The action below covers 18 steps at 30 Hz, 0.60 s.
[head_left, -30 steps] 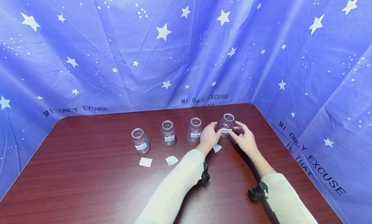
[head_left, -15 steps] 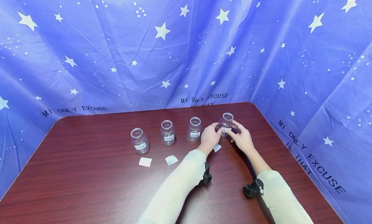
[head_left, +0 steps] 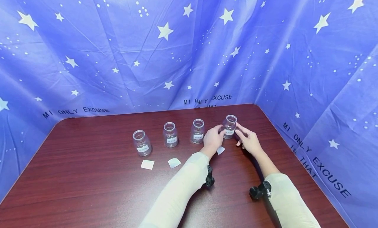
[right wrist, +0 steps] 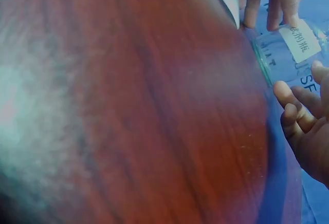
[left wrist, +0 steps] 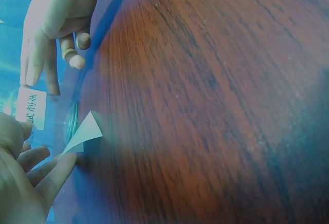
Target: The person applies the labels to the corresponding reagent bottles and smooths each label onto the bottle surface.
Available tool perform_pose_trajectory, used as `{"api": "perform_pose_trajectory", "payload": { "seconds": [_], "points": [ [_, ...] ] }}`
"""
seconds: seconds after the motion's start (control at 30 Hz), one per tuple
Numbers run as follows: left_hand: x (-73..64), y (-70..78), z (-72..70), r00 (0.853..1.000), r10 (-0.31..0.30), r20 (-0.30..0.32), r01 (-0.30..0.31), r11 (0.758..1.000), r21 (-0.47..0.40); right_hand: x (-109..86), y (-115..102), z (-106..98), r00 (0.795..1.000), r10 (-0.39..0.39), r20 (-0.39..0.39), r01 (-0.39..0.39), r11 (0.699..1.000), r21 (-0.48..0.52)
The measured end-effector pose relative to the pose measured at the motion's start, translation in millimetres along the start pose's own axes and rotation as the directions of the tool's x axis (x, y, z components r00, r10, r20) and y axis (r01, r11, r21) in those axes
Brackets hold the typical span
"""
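Note:
A clear glass jar [head_left: 229,123] with a white printed label [head_left: 228,132] stands upright, last on the right in a row of jars. My left hand [head_left: 213,139] grips it from the left, thumb tip on the label's edge and fingers round the side. At its right side is my right hand [head_left: 249,141], fingers loosely bent and thumb tip by the label's other edge. In the right wrist view, the right fingertips are close to the jar's base [right wrist: 263,62]. A small curled white paper piece [left wrist: 85,133] lies by the left fingertips.
Three more labelled jars, a left one [head_left: 142,143], a middle one [head_left: 170,135] and a right one [head_left: 198,131], stand along the table [head_left: 88,175]. Two paper pieces lie before them, one flat [head_left: 147,164], one slightly curled [head_left: 174,163]. A blue star-patterned curtain [head_left: 133,83] closes off the back and right.
My right hand came in against the jar with its thumb on the label, then drew slightly back to the right, uncovering the label. The left hand stays almost still on the jar.

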<state>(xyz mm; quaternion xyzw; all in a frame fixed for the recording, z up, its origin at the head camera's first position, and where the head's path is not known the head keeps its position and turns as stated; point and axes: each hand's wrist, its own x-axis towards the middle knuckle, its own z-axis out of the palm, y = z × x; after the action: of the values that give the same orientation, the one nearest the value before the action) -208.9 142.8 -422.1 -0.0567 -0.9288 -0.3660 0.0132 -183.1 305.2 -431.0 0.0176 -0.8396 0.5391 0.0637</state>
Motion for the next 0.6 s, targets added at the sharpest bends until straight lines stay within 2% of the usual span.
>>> {"api": "perform_pose_trajectory", "payload": {
  "seconds": [0.13, 0.27, 0.47, 0.6],
  "points": [
    [0.2, -1.1, -0.5, 1.0, 0.001, 0.008, -0.001, 1.0, 0.013, 3.0, 12, 2, 1.0, -0.024, 0.002, 0.024, 1.0, -0.012],
    [-0.4, -1.1, 0.4, 1.0, -0.017, 0.009, 0.017, 1.0, 0.013, 2.3, 12, 6, 1.0, -0.011, 0.009, 0.011, 1.0, -0.009],
    [-0.8, 1.2, 3.9, 0.998, -0.043, -0.035, 0.043, 0.999, 0.001, -6.1, -10, 8, 1.0, -0.011, -0.008, 0.012, 1.0, 0.023],
    [-1.0, 1.4, 3.7, 0.998, -0.049, -0.042, 0.049, 0.999, 0.003, -10.4, -20, 7, 1.0, -0.016, -0.004, 0.016, 1.0, 0.002]
  ]
}}
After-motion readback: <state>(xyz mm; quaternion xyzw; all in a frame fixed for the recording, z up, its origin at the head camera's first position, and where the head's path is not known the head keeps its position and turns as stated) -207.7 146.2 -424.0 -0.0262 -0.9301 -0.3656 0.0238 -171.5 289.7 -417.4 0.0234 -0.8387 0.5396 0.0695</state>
